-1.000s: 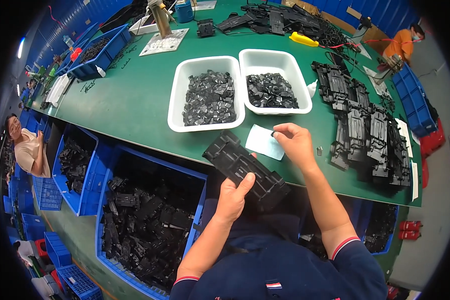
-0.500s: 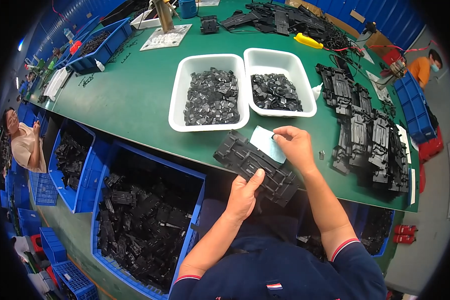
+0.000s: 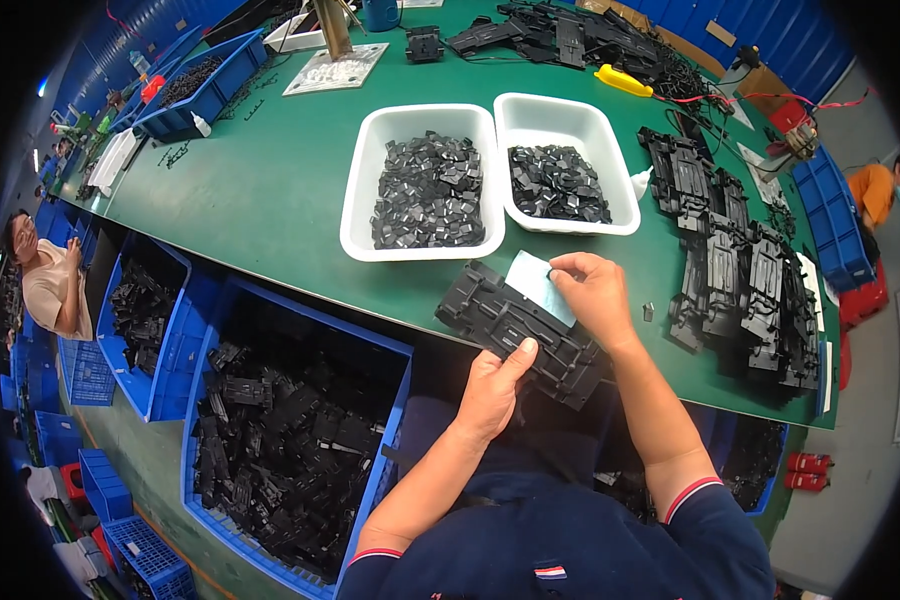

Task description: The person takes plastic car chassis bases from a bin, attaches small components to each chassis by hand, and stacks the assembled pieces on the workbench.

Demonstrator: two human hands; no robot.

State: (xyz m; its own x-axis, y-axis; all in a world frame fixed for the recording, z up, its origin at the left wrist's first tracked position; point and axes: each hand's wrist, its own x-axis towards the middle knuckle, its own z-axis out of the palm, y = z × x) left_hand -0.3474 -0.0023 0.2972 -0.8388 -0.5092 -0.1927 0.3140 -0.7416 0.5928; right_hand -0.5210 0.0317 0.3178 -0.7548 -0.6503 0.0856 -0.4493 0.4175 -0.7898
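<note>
My left hand (image 3: 492, 398) grips a long black moulded plastic frame (image 3: 515, 325), thumb on its upper face. The frame is tilted over the table's front edge. Above its far side my right hand (image 3: 595, 295) is closed in a pinch, a small dark piece just showing at the fingertips. A pale blue sheet (image 3: 533, 277) lies beneath those fingertips, beside the frame. Beyond stand two white tubs, a left one (image 3: 353, 215) and a right one (image 3: 625, 218), both holding small black clips (image 3: 428, 190).
Stacked black frames (image 3: 715, 240) cover the table's right side. One small loose clip (image 3: 649, 311) lies near my right hand. A large blue crate (image 3: 406, 375) of black parts stands below at the left. A yellow-handled tool (image 3: 623, 80) lies farther back. A person (image 3: 50, 275) is at far left.
The frame and both my hands have shifted very slightly to the right in the picture. My grip and pinch look the same. The orange-clad person at far right has moved.
</note>
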